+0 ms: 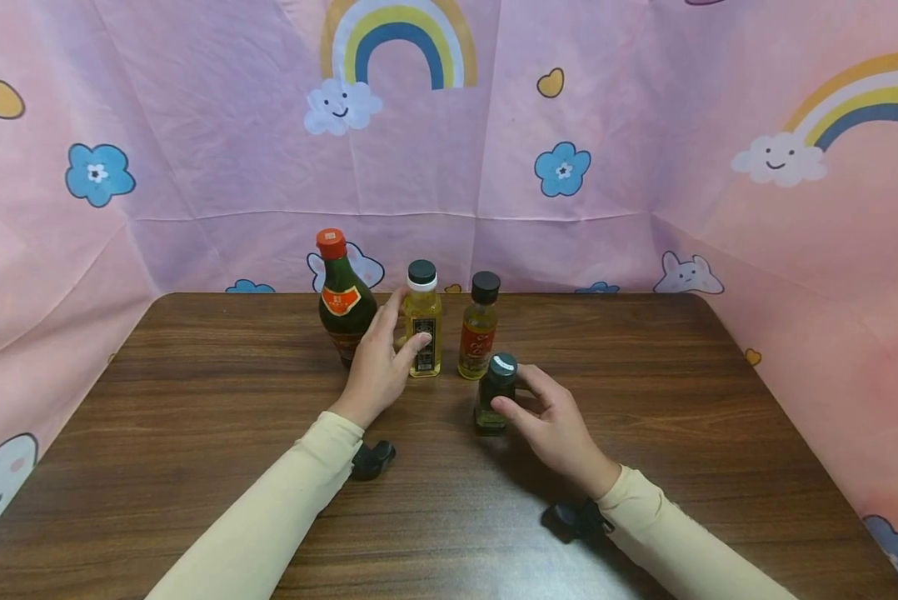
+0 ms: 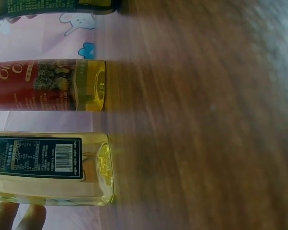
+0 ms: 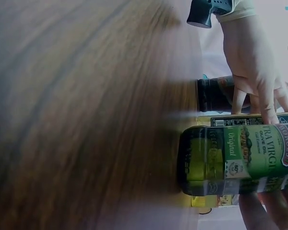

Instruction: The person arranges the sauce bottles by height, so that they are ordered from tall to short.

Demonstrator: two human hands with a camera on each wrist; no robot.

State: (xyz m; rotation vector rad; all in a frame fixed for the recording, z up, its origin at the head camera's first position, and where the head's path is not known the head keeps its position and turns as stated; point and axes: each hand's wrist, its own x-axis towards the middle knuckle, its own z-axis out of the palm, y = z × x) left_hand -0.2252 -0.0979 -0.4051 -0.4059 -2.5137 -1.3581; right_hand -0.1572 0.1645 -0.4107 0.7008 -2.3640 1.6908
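My left hand (image 1: 377, 362) holds a clear bottle of yellow oil (image 1: 431, 314) with a dark green cap, thumb across its front label and fingers at its left side. In the left wrist view, this oil bottle (image 2: 93, 191) stands with fingertips (image 2: 32, 216) along its side. My right hand (image 1: 557, 425) grips a dark green olive oil bottle (image 1: 491, 407), thumb at its near right side and fingers behind. Its green label with lettering shows on the olive oil bottle (image 3: 249, 148) in the right wrist view. Both bottles are upright.
A dark sauce bottle (image 1: 336, 279) with a red cap stands left of my left hand. Between and behind the held bottles is a red-labelled oil bottle (image 1: 477, 337) with a black cap. All stand on a brown wooden table (image 1: 217, 400), before a pink patterned cloth (image 1: 217, 167).
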